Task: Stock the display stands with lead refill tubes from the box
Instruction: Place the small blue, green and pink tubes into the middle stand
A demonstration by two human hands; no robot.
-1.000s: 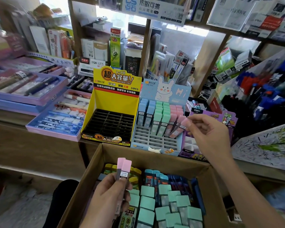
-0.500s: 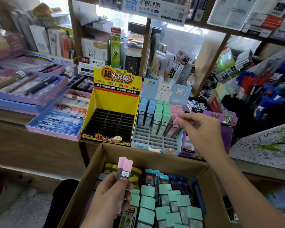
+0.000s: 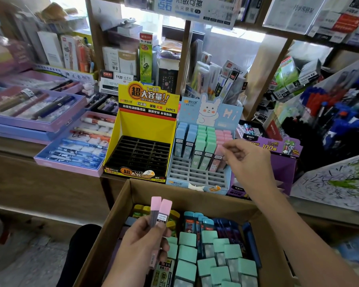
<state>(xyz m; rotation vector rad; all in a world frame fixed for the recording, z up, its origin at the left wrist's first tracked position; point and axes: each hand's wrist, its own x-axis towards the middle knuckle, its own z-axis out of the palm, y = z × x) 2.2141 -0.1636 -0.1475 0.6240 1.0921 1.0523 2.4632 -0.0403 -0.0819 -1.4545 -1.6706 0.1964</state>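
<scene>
Left hand above brown cardboard box, fingers curled round two pink-capped plastic lead refill tubes, caps up. Right hand at pale blue rabbit-print cardboard display stand, thumb and forefinger pinching cap of single pink lead refill tube standing in rightmost column. Yellow cardboard display stand with black slot grid just left. Mint-green capped tubes packed in box.
</scene>
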